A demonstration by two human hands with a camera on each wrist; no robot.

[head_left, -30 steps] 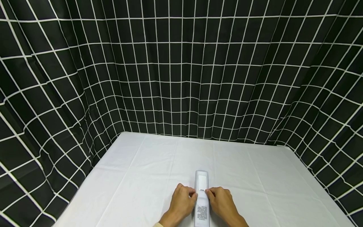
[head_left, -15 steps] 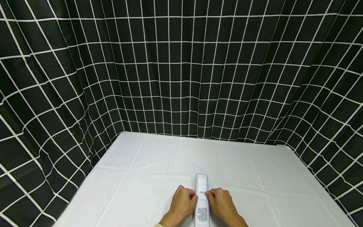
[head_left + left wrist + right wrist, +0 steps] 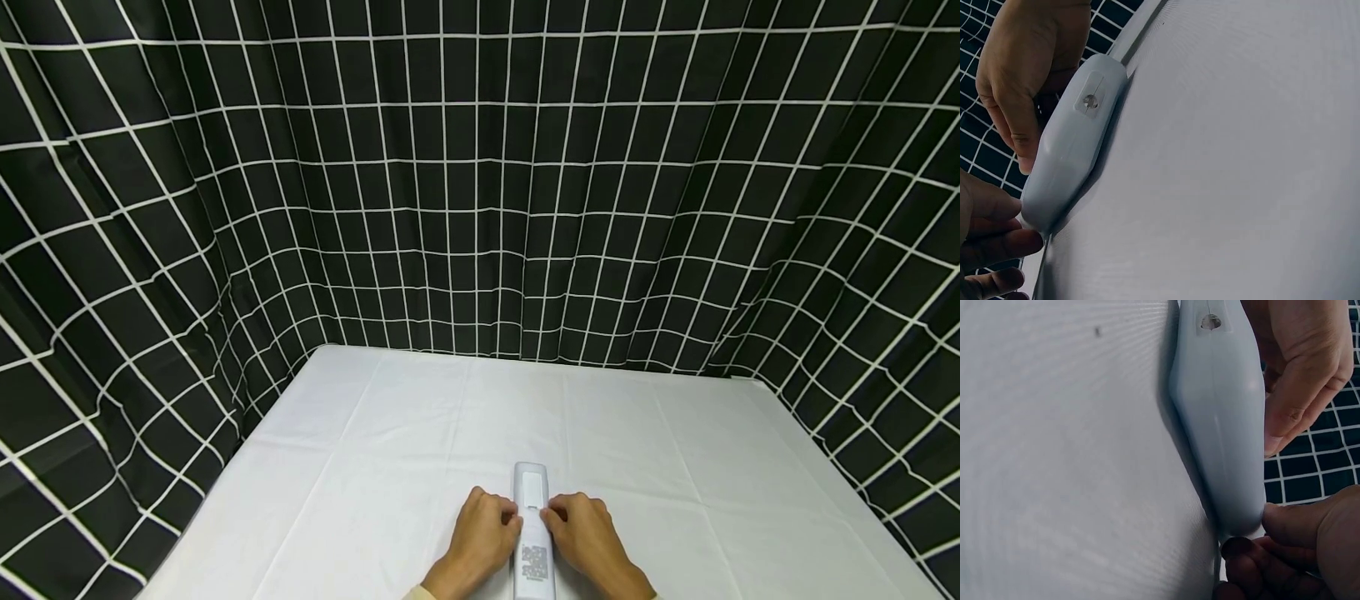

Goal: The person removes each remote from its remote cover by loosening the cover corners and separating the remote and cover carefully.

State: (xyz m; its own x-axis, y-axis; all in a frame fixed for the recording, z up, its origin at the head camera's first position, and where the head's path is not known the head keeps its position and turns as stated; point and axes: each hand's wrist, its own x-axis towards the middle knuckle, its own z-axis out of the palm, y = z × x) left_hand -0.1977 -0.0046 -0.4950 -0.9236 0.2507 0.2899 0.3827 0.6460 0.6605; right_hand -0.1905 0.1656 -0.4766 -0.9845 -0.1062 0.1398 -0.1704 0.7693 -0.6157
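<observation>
A long, pale grey-white remote control (image 3: 533,533) lies back side up near the table's front edge. Its back shows a rectangular cover with a small notch, and a printed label. My left hand (image 3: 480,533) holds its left edge, thumb and index finger drawn together. On the opposite edge, my right hand (image 3: 588,533) pinches with thumb and index finger at about the same height. In the left wrist view, the end of the remote control (image 3: 1075,144) shows a small round opening. The right wrist view also shows the remote control (image 3: 1219,419), with fingers along its edge.
A white cloth (image 3: 375,467) with fold lines covers the table. Around its back and sides hangs a black curtain (image 3: 487,183) with a white grid.
The remote control's far end has come a little lower in the head view, toward me. Both hands stay almost where they were. The head view has tilted slightly.
</observation>
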